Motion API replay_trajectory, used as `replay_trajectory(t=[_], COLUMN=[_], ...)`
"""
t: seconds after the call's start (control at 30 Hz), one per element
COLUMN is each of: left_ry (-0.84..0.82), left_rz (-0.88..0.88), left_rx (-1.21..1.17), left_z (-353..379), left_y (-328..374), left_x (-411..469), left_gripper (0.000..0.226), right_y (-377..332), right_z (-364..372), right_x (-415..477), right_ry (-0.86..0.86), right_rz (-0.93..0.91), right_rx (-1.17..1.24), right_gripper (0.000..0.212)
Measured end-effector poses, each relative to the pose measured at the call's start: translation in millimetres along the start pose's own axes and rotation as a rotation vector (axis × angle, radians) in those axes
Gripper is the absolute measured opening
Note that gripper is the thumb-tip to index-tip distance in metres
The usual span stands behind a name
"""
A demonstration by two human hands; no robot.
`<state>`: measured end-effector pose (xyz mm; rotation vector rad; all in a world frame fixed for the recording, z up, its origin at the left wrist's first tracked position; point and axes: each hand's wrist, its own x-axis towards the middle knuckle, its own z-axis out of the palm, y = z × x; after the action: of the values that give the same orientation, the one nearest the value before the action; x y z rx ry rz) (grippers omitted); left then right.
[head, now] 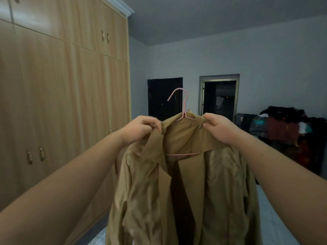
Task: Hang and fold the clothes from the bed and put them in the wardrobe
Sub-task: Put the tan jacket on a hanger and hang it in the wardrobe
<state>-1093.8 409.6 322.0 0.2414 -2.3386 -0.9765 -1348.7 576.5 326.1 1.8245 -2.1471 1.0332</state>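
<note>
I hold the tan jacket (185,183) up in front of me on a thin pink wire hanger (184,114). My left hand (141,129) and right hand (219,128) each pinch a shoulder by the collar. Its lining looks shiny and creased; by my reckoning, it has yet to go into the shut wooden wardrobe (62,85), and a heap of clothes (286,126) waits.
</note>
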Motion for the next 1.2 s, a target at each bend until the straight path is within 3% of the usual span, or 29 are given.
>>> replay_trajectory(t=[0.1,0.17,0.27,0.4,0.5,0.63,0.73,0.87,1.0,1.2], left_ry=[-0.084,-0.013,0.030,0.018,0.107,0.259,0.377,0.369,0.405,0.293], left_rz=[-0.139,-0.122,-0.120,0.008,0.045,0.077,0.041,-0.055,-0.104,-0.162], left_rx=[0.147,0.341,0.498,0.415,0.340,0.353,0.370,0.309,0.368,0.643], left_z=[-11,-3,9,11,5,-3,-15,-49,-82,-145], left_y=[1,4,4,2,2,8,14,13,19,45], left_x=[2,6,10,7,8,17,14,-15,-50,-129], left_gripper=[0.030,0.003,0.032,0.036,0.028,0.019,0.018,0.009,0.018,0.020], right_y=[2,0,-1,-5,-6,-20,-36,-48,-78,-164], right_z=[0,1,3,7,10,24,30,39,64,93], right_x=[-2,-2,-1,-6,-10,-9,-2,3,2,26], right_ry=[0.017,0.029,0.027,-0.005,-0.001,-0.036,-0.115,-0.229,-0.185,-0.042], right_rz=[0.009,0.002,-0.002,-0.006,0.015,0.007,0.035,0.090,-0.099,-0.284], right_rx=[-0.012,-0.019,-0.016,0.042,0.093,0.145,0.199,0.204,0.121,0.069], right_gripper=[0.016,0.016,0.016,0.022,0.033,0.027,0.025,0.028,0.041,0.017])
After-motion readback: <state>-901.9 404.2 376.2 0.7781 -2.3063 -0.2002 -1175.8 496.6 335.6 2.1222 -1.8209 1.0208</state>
